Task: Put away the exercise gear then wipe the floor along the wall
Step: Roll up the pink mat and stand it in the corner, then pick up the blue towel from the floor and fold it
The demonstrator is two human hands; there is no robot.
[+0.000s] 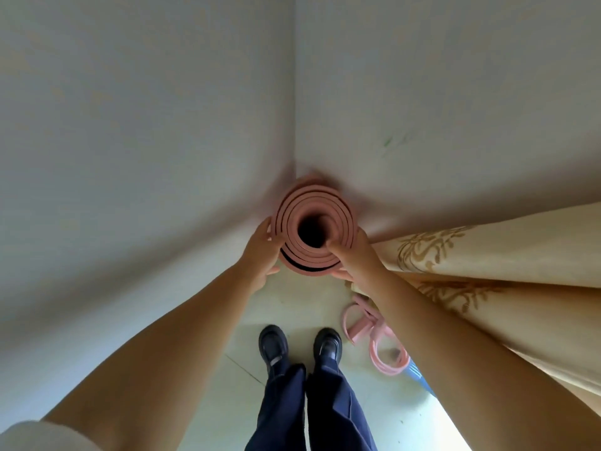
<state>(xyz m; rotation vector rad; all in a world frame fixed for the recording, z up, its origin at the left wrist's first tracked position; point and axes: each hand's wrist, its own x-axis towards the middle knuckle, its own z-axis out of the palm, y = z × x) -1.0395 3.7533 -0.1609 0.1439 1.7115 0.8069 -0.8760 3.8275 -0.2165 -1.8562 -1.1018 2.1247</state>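
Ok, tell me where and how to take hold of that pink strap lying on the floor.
Grip the pink strap at its knotted middle, where the loops bunch together. It lies flat on the floor beside the curtain, so probably come from above and from the shoe side, pinching the bunch; the loose loops should then lift together.

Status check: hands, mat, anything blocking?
Left hand flat on rolled mat, right hand gripping its top rim. Mat upright in wall corner. Pink resistance bands on floor beside right foot.
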